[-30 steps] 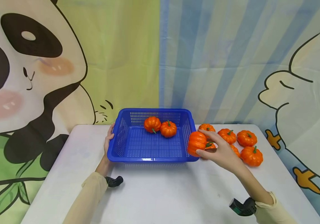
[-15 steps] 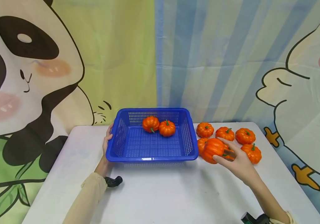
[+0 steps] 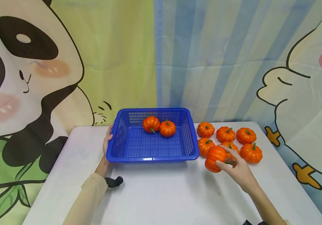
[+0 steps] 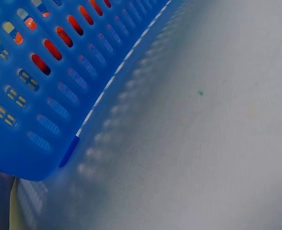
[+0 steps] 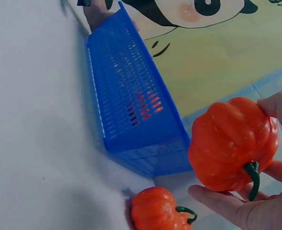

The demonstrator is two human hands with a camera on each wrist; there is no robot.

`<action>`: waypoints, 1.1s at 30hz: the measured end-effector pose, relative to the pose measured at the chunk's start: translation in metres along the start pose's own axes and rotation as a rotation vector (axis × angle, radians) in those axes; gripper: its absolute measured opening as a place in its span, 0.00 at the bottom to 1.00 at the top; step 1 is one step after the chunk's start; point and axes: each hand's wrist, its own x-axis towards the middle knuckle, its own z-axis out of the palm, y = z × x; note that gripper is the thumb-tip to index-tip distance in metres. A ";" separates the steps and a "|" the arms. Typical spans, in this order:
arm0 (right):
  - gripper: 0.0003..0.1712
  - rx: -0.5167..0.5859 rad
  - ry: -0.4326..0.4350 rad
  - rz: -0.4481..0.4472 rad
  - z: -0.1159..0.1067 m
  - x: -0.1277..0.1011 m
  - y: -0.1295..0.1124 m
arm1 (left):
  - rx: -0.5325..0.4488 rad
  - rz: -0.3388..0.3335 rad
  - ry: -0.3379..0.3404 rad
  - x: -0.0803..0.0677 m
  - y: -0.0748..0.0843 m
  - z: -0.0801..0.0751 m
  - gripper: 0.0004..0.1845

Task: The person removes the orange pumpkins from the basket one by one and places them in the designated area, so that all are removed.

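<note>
In the head view my right hand (image 3: 239, 172) holds an orange toy pumpkin (image 3: 215, 158) between thumb and fingers, above the table and right of the blue basket (image 3: 152, 159). The right wrist view shows that pumpkin's green stem (image 5: 252, 178) pointing down. My left hand (image 3: 106, 142) grips the basket's left side at the rim, its palm partly hidden. Two toy pumpkins, one on the left (image 3: 150, 124) and one on the right (image 3: 167, 128), sit side by side near the basket's back wall. Several more pumpkins (image 3: 251, 153) stand on the table at right, in loose rows.
The white table (image 3: 161, 193) extends in front of the basket. Behind it hangs a printed cloth (image 3: 115, 62) with a panda and a white cartoon figure. A black wrist device (image 3: 114, 182) sits on the left forearm.
My right hand has carried the pumpkin away from the basket's right rim, rightward and toward me. My left hand stays on the basket, and the two pumpkins inside have not shifted.
</note>
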 end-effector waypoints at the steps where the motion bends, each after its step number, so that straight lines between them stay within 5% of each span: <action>1: 0.40 0.004 0.002 -0.009 0.001 0.000 0.001 | 0.006 -0.001 0.000 0.000 0.000 0.000 0.28; 7: 0.39 0.017 0.013 -0.047 0.003 -0.001 0.006 | 0.024 -0.010 0.006 -0.001 -0.001 0.000 0.28; 16: 0.42 0.059 0.045 0.016 0.002 -0.001 0.007 | 0.071 -0.028 0.039 -0.001 0.001 0.004 0.28; 25: 0.41 -0.003 0.090 -0.010 0.004 -0.001 0.009 | -0.022 0.014 -0.024 -0.002 -0.001 0.002 0.29; 33: 0.47 -0.043 0.124 -0.026 0.009 0.000 0.008 | 0.039 0.008 -0.009 -0.001 0.000 0.002 0.28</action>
